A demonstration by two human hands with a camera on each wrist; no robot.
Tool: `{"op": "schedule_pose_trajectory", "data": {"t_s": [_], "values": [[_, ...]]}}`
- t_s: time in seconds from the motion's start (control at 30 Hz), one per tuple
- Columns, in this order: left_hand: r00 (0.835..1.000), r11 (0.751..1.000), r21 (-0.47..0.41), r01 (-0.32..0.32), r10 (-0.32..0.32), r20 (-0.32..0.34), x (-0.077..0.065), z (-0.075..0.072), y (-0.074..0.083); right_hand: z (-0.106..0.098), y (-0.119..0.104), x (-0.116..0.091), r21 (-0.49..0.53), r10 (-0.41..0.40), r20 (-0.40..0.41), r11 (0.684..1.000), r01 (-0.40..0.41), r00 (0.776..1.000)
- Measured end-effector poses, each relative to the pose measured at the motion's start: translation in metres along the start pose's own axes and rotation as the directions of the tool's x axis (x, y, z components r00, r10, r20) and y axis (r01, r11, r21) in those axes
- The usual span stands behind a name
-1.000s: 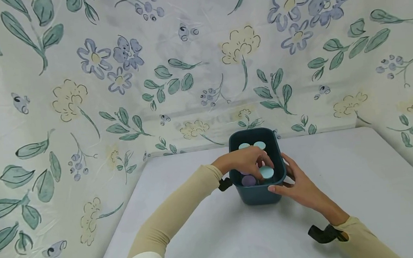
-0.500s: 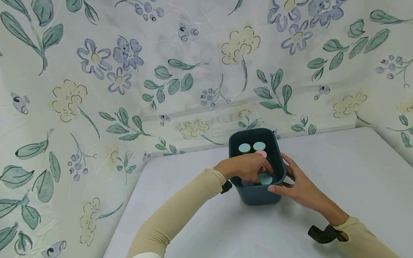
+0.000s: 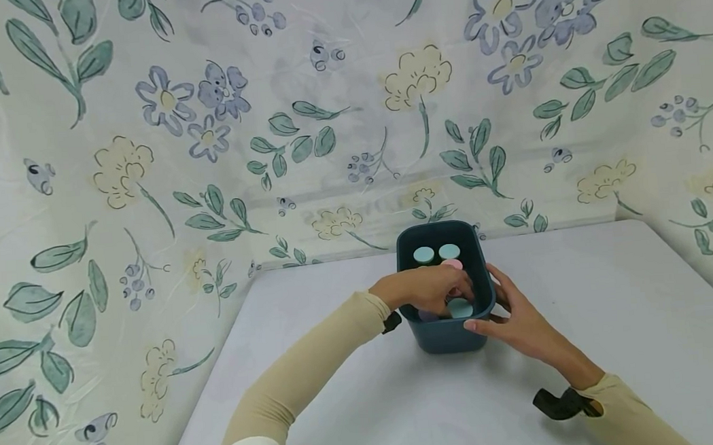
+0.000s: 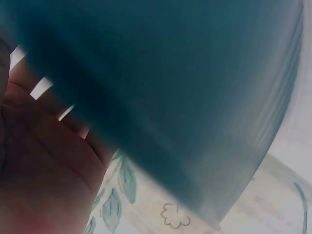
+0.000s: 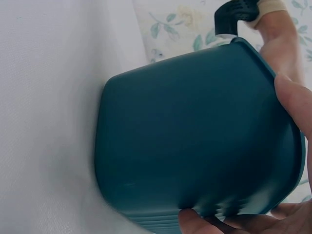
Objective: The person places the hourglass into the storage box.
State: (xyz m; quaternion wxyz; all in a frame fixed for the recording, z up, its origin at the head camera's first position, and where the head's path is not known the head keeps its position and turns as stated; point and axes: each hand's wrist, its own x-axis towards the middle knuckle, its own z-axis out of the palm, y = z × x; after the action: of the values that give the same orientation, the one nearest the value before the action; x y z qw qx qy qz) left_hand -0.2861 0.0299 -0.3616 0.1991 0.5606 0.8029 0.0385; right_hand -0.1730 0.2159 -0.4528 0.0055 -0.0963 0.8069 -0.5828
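Note:
A dark teal plastic bin (image 3: 452, 337) stands on the white table, with several round-topped pieces inside. Two light-blue tops (image 3: 423, 254) show at its far end, beside a pink top (image 3: 452, 264). My left hand (image 3: 420, 288) reaches over the rim into the bin, thumb and fingers curled about a light-blue round-topped piece (image 3: 460, 308) at the near end. A purple top (image 3: 427, 315) sits beside it, partly hidden by that hand. My right hand (image 3: 525, 326) grips the bin's right side, thumb at the near rim and fingers along the wall (image 5: 195, 136).
The white table (image 3: 354, 386) extends to both sides and in front of the bin. A floral-patterned cloth (image 3: 327, 149) hangs behind and at the sides. Black wrist mounts (image 3: 560, 404) are strapped over beige sleeves (image 3: 304, 368).
My left hand has lowered deeper into the bin, and the light-blue piece has gone down toward the near wall. The pink top has come into view. My right hand has stayed on the bin.

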Motion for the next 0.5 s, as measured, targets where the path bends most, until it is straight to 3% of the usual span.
{"op": "schedule_pose_trajectory", "data": {"t_s": [0.13, 0.27, 0.4, 0.5], "values": [[0.998, 0.998, -0.054, 0.032, -0.034, -0.048, -0.010, -0.006, -0.001, 0.001, -0.001, 0.001, -0.009, 0.014, -0.001, 1.000, -0.014, 1.000], [0.976, 0.988, -0.147, 0.051, -0.081, -0.201, -0.027, -0.018, -0.003, 0.002, -0.001, 0.002, -0.029, 0.034, -0.008, 0.999, -0.034, 0.999], [0.921, 0.974, -0.226, 0.029, -0.113, -0.372, -0.047, -0.028, -0.003, 0.001, -0.001, 0.002, -0.034, 0.042, -0.013, 0.999, -0.042, 0.999], [0.864, 0.966, -0.256, 0.024, -0.148, -0.481, -0.061, -0.031, -0.002, -0.001, -0.003, 0.001, -0.070, 0.037, -0.015, 0.997, -0.038, 0.999]]}}
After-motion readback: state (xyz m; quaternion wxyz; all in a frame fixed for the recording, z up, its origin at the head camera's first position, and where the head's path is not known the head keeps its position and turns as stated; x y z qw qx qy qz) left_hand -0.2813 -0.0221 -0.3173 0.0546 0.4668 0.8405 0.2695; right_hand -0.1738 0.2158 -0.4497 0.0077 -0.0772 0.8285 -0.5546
